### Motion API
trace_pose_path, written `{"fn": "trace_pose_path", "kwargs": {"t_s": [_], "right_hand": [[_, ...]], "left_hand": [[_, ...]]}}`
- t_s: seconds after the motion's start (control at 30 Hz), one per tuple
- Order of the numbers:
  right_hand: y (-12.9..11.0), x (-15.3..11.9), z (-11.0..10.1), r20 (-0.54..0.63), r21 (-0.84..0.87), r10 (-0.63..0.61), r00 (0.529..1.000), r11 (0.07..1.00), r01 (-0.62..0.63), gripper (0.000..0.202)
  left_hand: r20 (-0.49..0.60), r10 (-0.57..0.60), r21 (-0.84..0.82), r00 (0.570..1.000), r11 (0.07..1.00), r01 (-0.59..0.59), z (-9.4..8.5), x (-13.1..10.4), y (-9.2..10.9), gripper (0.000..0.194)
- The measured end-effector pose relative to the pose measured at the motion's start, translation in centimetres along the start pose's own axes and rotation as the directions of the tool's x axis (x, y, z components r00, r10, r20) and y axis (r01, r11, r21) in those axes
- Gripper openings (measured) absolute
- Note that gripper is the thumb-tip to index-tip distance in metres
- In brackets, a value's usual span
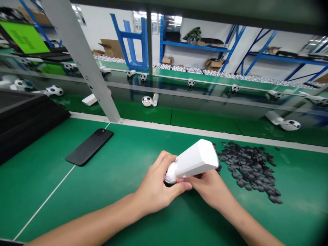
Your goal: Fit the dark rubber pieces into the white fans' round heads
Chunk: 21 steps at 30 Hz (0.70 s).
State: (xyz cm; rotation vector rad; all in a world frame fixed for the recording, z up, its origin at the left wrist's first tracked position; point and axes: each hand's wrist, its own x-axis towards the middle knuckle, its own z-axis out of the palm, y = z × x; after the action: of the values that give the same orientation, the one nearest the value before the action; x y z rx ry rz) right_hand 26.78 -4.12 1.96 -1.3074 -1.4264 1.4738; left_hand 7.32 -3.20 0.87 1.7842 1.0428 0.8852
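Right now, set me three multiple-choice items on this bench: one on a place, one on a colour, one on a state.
1. Where does the pile of small dark pieces lie?
A. right of the hands
B. on the black phone
C. on the far belt

2. What colour is the gadget being held?
A. blue
B. white
C. black

3. How is the gadget held?
A. lying untouched on the mat
C. by both hands
B. by one hand only

Answers:
1 A, the pieces are spread on the green mat just right of the hands, while the black phone lies to the left.
2 B, its body is plain white.
3 C, the left hand wraps its rounded end and the right hand grips it from below.
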Motion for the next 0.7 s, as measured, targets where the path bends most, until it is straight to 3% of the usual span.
{"fn": "trace_pose_path", "kwargs": {"t_s": [0.13, 0.3, 0.47, 0.6, 0.7], "right_hand": [[0.5, 0.0, 0.3, -0.017, 0.074, -0.065, 0.998, 0.995, 0.066, 0.034], [1.0, 0.3, -0.4, 0.082, 0.044, -0.150, 0.985, 0.988, 0.147, 0.032], [0.1, 0.4, -2.2, 0.191, 0.075, -0.193, 0.962, 0.981, 0.181, 0.045], [-0.7, 0.8, -5.4, 0.035, 0.025, -0.223, 0.974, 0.975, 0.222, 0.052], [-0.5, 1.4, -8.9, -0.142, -0.147, -0.268, 0.953, 0.958, 0.247, 0.051]], "left_hand": [[0.002, 0.030, -0.027, 1.000, 0.999, -0.030, -0.1, 0.1, 0.3, 0.040], [0.040, 0.069, -0.043, 0.997, 0.997, -0.067, -0.2, 0.6, 0.1, 0.040], [0.038, -0.029, -0.232, 0.999, 0.972, 0.037, -0.9, 0.8, -0.5, 0.029], [0.083, -0.167, -0.348, 0.982, 0.919, 0.185, -1.4, 1.1, -1.0, 0.041], [0.084, -0.254, -0.376, 0.963, 0.887, 0.267, -1.3, 2.3, -2.0, 0.050]]}}
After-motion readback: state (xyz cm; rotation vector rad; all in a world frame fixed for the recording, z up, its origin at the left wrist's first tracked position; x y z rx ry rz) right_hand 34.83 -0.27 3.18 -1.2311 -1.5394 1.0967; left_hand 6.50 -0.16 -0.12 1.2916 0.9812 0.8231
